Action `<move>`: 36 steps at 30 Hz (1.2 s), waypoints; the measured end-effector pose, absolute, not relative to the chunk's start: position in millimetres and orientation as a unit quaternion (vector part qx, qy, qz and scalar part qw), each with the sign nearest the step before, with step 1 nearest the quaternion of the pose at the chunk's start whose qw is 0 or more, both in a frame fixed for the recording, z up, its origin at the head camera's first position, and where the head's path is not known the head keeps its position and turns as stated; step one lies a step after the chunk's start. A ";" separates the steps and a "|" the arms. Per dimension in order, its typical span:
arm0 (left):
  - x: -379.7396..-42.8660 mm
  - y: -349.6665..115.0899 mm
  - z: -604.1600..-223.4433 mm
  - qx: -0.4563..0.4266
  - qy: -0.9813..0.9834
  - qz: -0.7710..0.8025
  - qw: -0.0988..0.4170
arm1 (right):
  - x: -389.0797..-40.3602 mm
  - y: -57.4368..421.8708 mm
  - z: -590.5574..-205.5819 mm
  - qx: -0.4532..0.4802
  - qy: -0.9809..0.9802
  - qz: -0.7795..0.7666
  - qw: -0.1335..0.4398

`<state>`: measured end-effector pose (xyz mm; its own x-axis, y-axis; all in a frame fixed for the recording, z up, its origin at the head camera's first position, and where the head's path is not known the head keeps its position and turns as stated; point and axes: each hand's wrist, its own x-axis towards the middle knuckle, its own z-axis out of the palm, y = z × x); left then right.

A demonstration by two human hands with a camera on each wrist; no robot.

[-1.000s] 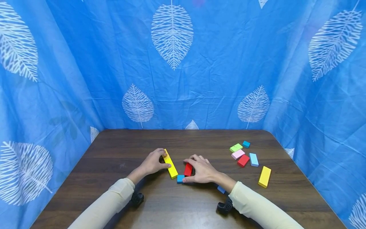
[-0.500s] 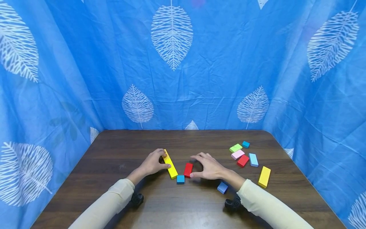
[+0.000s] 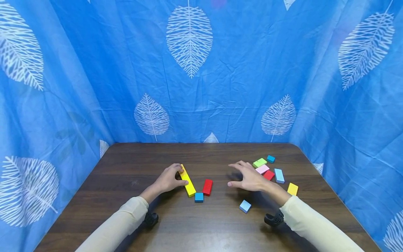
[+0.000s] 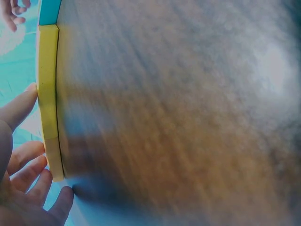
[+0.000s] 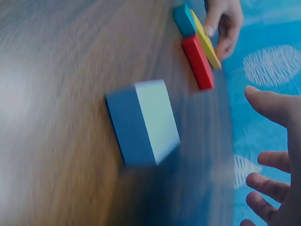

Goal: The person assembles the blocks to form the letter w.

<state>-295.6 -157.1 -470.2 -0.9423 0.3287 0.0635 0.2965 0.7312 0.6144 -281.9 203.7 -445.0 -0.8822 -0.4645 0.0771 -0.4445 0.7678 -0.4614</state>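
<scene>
the yellow bar (image 3: 187, 181) lies slantwise on the desk (image 3: 148, 154), a little toward the person's left, and the left hand (image 3: 169, 178) is on it: thumb against the nearer part, fingers bent over toward the far end, so they are clamped lightly on the bar. against the bar's near end sits the blue block (image 3: 199, 197), touching it at the corner. the red block (image 3: 207, 187) lies flat just right of the bar's near end, a wedge of bare wood between the two.

the right hand (image 3: 250, 176) hangs above the desk, well to the right of the bar, its thumb and fingers spread apart. nearer the person than the bar, and off to its right, the lone cube (image 3: 245, 206) lies with light on its top.

farther right of the bar i can see a loose group: the green block (image 3: 260, 162), the small blue block (image 3: 270, 159), the pink block (image 3: 262, 169), the second red block (image 3: 269, 174) and the pale blue block (image 3: 279, 175). the pink and second red ones are partly hidden by the right hand. farthest right from the bar is the yellow block (image 3: 292, 189), partly covered by the arm. beyond the bar, behind the desk, hangs a blue curtain (image 3: 211, 94) with white leaves.
</scene>
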 end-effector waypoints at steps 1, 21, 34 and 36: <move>-295.7 -157.1 -470.2 0.168 0.930 0.327 0.025 | -282.2 208.5 -443.9 -0.238 0.941 -0.241 0.016; -293.6 -157.3 -469.5 0.169 0.930 0.324 0.029 | -279.9 292.2 -440.1 -0.178 0.952 -0.250 -0.010; -292.5 -155.9 -466.8 0.164 0.930 0.326 0.036 | -278.8 320.7 -448.6 -0.140 0.968 -0.209 -0.013; -292.6 -155.5 -466.5 0.164 0.931 0.324 0.036 | -278.3 323.7 -449.7 -0.135 0.969 -0.207 -0.010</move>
